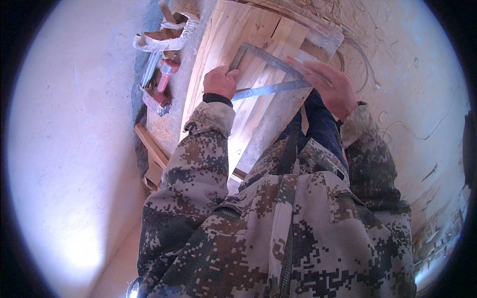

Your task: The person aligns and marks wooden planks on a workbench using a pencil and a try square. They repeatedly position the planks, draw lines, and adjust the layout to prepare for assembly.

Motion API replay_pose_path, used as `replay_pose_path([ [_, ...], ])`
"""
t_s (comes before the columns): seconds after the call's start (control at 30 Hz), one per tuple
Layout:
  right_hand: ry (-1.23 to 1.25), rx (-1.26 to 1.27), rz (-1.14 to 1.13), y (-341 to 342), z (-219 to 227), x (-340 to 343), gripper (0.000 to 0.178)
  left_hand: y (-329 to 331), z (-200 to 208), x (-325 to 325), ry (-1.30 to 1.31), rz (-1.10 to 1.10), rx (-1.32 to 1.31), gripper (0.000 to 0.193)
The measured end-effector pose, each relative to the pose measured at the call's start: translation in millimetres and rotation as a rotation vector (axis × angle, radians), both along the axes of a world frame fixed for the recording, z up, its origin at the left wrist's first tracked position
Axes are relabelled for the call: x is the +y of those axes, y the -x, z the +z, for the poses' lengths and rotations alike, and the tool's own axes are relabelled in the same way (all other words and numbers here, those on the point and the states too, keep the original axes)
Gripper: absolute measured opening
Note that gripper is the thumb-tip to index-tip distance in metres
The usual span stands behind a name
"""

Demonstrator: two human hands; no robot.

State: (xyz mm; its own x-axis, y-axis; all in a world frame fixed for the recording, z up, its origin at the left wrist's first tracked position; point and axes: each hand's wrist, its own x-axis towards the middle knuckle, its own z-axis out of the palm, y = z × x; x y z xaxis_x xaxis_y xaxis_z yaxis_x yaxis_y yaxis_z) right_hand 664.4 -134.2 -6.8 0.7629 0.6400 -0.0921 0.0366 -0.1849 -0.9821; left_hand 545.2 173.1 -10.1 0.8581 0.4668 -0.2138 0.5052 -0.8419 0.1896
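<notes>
My left hand (220, 83) is closed on the near end of a metal carpenter's square (268, 58), thumb uppermost. The square's corner points away from me, and its other leg runs toward my right hand (332, 85). A straight metal blade (271, 91) spans between both hands, making a triangle with the square; whether they are joined I cannot tell. My right hand lies over the meeting point at the right, and a thin red stick (293, 60), like a pencil, pokes out from its fingers. Beneath lie pale wooden boards (253, 31), side by side.
Left of the boards are a red and grey power tool (168, 69), metal strips (150, 69) and an open whitish sack (186, 32) with a wooden handle (167, 11) in it. Wood offcuts (151, 144) lie nearer. A cable (366, 62) curls on the dusty floor at right.
</notes>
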Motion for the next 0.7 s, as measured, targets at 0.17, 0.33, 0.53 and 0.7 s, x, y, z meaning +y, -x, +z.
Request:
replay_pose_path([
  [0.17, 0.004, -0.068, 0.062, -10, 2, 21, 0.029, -3, 3, 8, 0.016, -0.014, 0.017, 0.034],
  [0.33, 0.013, -0.297, 0.214, -32, -6, 60, 0.031, -6, 8, 11, 0.043, 0.066, 0.074, 0.034],
  [0.53, 0.056, -0.271, 0.240, -48, 0, 114, 0.027, -9, 16, 10, 0.028, 0.065, 0.070, 0.036],
  [0.7, 0.134, -0.468, 0.270, -55, 22, 82, 0.028, -10, 22, 14, 0.030, 0.062, 0.082, 0.037],
])
